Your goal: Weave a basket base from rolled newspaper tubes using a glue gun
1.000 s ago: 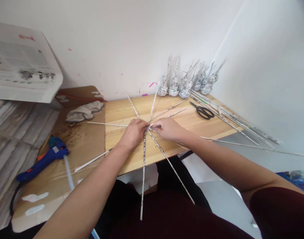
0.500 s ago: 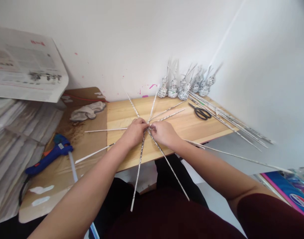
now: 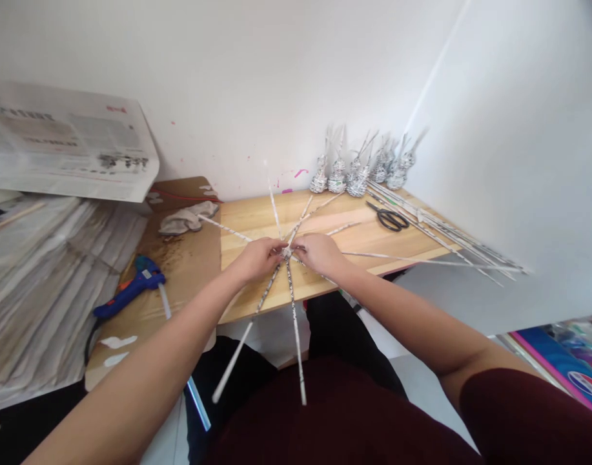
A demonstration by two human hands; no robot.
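Observation:
Several rolled newspaper sticks [image 3: 296, 329] fan out like spokes from one crossing point in front of me. My left hand [image 3: 264, 257] pinches the left side of that crossing, thumb and fingers pressed together. On its right side, my right hand [image 3: 319, 253] grips the sticks too, with curled fingers close to the left fingertips. Two spokes reach past the table's front edge towards my body, and others point to the wall and to the left. One long paper stick [image 3: 421, 259] runs out to the right past my right wrist. The fingers partly hide the crossing.
Gourd-shaped woven paper figures [image 3: 337, 175] stand by the wall. Black scissors [image 3: 391, 219] and loose paper sticks [image 3: 441, 226] lie right on the wooden board [image 3: 247, 303]. Left are a blue glue gun [image 3: 133, 287], a glove [image 3: 186, 218] and stacked newspapers [image 3: 68, 290].
The spoke of paper sticks has turned clockwise between my hands; the near spokes swung left. The long right-hand stick now lies higher. The whole view has shifted slightly.

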